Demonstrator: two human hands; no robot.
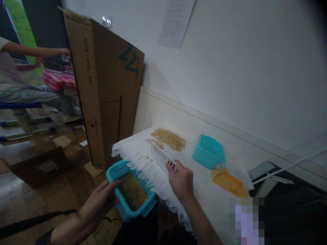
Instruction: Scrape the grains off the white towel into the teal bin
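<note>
My left hand (pixel 98 201) grips the near rim of a teal plastic tub (pixel 150 202) that is filled with tan beans (pixel 133 191), held just below the fringed edge of a white cloth (pixel 204 190). My right hand (pixel 182 180) is closed on one end of a white slotted plastic scraper (pixel 160 154) that lies on the cloth and points toward a loose pile of beans (pixel 170 139). A few stray beans lie between the scraper and the pile.
A second teal tub (pixel 208 152) lies tipped on the cloth, with an orange-yellow bag (pixel 228 182) beside it. A tall cardboard box (pixel 107 88) stands against the wall at the left. Another person (pixel 17 75) works in the far left background.
</note>
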